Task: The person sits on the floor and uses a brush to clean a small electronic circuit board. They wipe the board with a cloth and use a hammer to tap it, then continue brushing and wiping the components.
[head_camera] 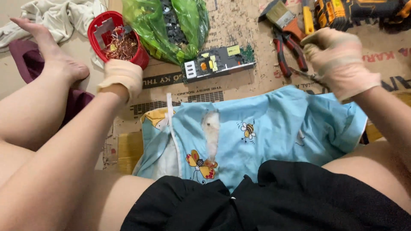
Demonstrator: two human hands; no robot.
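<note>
**A:** Where is the left hand?

**B:** The left hand (123, 77) wears a thin, pale glove. It sits right by the red cup (102, 32), just touching its near side. The cup is round and made of plastic. It is full of shiny orange wire bits.

**A:** Is that hand open?

**B:** I can't tell. I only see the back of it, and the fingers are hidden behind it.

**A:** And the right hand?

**B:** The right hand (340, 60) has a glove too. Its fingers are curled tight around a thin metal tool (309, 77). The tool pokes out below the hand, toward the left. It is too blurry to say what kind it is.

**A:** What is near that hand?

**B:** Red pliers (290, 50) lie just to the left of it. A paintbrush (282, 17) lies a bit past them, and a yellow and black drill (342, 10) is at the top.

**A:** What is between the hands?

**B:** A flat circuit board (218, 62) with little yellow and white parts. It lies on brown cardboard (239, 30) with crumbs all over. Behind it is a crinkly green bag (154, 25) with dark bits inside.

**A:** And closer in?

**B:** A soft blue cloth (274, 128) with bees and a butterfly on it lies over the lap.
</note>
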